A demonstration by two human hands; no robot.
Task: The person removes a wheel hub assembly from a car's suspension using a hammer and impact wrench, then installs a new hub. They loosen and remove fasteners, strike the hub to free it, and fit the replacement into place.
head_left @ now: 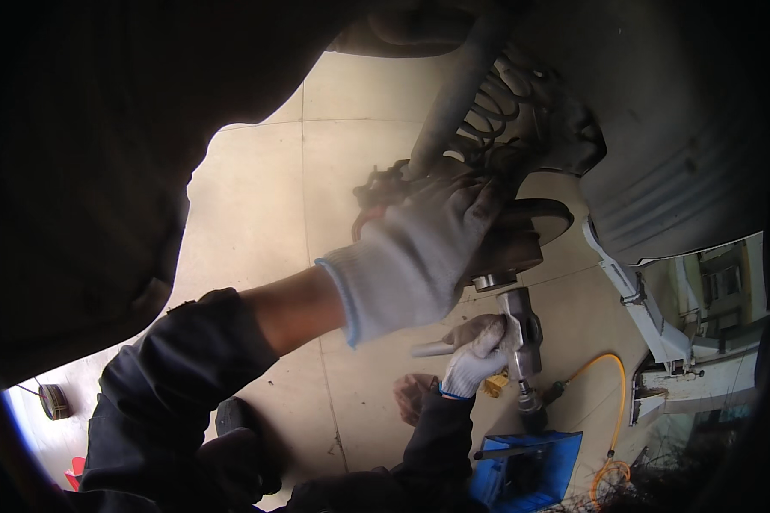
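Note:
My left hand (415,252), in a white knitted glove with grimy fingers, reaches across and grips the brake assembly beside the brake disc (543,221). Its fingertips are partly lost among dark suspension parts. Lower down, my right hand (477,357), also gloved, is closed round the grey handle of a hammer (522,329). The heavy metal head stands upright just beneath the hub (494,280); whether they touch I cannot tell. A coil spring (492,107) and a shock absorber (453,107) rise above my left hand.
Dark vehicle bodywork hangs overhead on both sides. A white lift arm (646,308) stands at the right. On the floor are a blue bin (565,466), an orange hose (622,393), a dark air tool (532,415), a small yellow object (494,386) and a crumpled brown item (413,398).

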